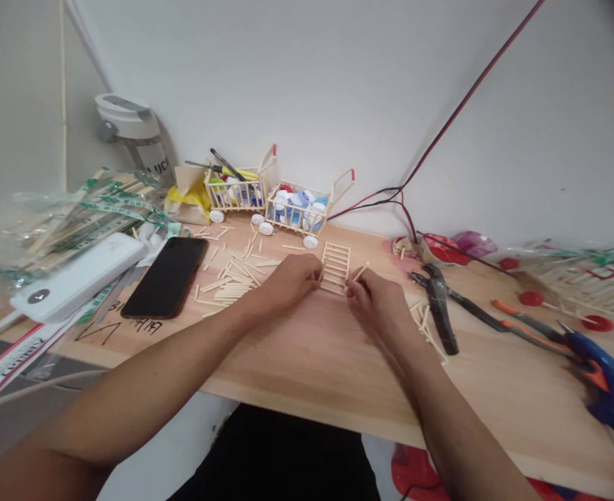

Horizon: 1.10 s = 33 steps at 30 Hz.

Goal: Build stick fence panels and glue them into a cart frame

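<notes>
Ladder-like wooden frame [336, 268] and two hands at a wooden table [286, 376]. The frame lies flat near the centre of the picture, its thin rungs running crosswise between two side rails. The left hand [301, 273], fingers drawn together, touches the left rail; whether it pinches the rail cannot be told. The right hand [374, 292], just beside the right rail, is closed at the fingertips on a short stick [362, 270]. Loose sticks [234, 287] lie scattered left of centre, with a black phone [165, 277] beside them. In the upper centre stand two stick-built carts (both with red-tipped handles): the left cart [237, 204] and the right cart [289, 224], the latter filled with white and blue caps [299, 202]. At the lower right lies a blue glue gun [602, 376].
</notes>
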{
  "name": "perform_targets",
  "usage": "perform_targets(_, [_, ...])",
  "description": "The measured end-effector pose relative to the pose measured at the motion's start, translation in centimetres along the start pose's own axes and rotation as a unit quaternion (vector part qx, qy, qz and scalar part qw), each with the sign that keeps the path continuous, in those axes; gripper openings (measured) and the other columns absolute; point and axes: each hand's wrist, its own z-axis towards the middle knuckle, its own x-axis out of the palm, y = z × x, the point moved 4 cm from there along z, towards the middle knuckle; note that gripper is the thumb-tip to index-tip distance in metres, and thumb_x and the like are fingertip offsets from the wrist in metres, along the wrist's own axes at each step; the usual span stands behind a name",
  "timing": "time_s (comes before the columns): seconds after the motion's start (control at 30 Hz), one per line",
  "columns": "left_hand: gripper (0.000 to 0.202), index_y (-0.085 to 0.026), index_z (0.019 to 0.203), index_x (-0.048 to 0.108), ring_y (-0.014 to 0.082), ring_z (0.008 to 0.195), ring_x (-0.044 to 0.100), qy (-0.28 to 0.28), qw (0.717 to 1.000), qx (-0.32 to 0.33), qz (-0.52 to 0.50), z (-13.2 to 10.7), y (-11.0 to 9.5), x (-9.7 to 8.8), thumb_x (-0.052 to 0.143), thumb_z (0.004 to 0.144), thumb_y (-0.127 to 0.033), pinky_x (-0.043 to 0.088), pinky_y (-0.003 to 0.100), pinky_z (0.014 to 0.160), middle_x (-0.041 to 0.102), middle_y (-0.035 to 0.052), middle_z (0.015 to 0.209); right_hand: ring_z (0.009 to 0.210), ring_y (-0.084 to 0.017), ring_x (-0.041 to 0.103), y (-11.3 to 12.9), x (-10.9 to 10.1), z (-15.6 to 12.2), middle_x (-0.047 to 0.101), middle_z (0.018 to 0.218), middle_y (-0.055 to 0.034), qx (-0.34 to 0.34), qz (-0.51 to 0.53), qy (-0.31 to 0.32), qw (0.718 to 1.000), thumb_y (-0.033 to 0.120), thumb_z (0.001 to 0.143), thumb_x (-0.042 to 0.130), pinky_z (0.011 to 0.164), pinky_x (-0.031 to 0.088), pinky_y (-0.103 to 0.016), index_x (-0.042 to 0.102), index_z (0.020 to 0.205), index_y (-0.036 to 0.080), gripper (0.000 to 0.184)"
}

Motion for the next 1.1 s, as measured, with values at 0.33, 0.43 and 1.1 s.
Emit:
perform_targets(0.33, [0.012, -0.014, 0.07, 0.06, 0.0127, 0.071, 0.052, 0.003, 1.0, -0.002, 0.001, 0.06, 0.0, -0.01, 0.056, 0.076, -0.004, 0.036, 0.024, 0.066, 0.059, 0.0001, 0.073, 0.063, -0.019, 0.058, 0.02, 0.02, -0.04, 0.064, 0.066, -0.0034, 0.009, -0.004, -0.013, 1.0, 0.03, 0.085, 0.044, 0.061, 0.036, -0.027, 0.054, 0.071, 0.022, 0.019])
perform_targets(0.43, [0.012, -0.014, 0.07, 0.06, 0.0126, 0.071, 0.052, 0.003, 1.0, -0.005, -0.003, 0.09, -0.03, -0.03, 0.056, 0.075, -0.003, 0.036, 0.024, 0.066, 0.059, 0.0001, 0.073, 0.063, -0.019, 0.058, 0.05, 0.01, -0.03, 0.064, 0.066, -0.0034, 0.005, -0.006, -0.014, 1.0, 0.029, 0.085, 0.044, 0.062, 0.036, -0.027, 0.054, 0.071, 0.022, 0.019])
perform_targets(1.1, [0.014, -0.014, 0.068, 0.058, 0.0126, 0.072, 0.052, 0.002, 1.0, -0.004, -0.005, 0.07, -0.1, -0.05, 0.056, 0.075, -0.002, 0.036, 0.024, 0.067, 0.059, 0.0002, 0.073, 0.064, -0.019, 0.058, -0.05, 0.02, -0.05, 0.063, 0.066, -0.0031, 0.01, -0.005, -0.006, 1.0, 0.028, 0.085, 0.044, 0.062, 0.035, -0.026, 0.054, 0.073, 0.022, 0.018])
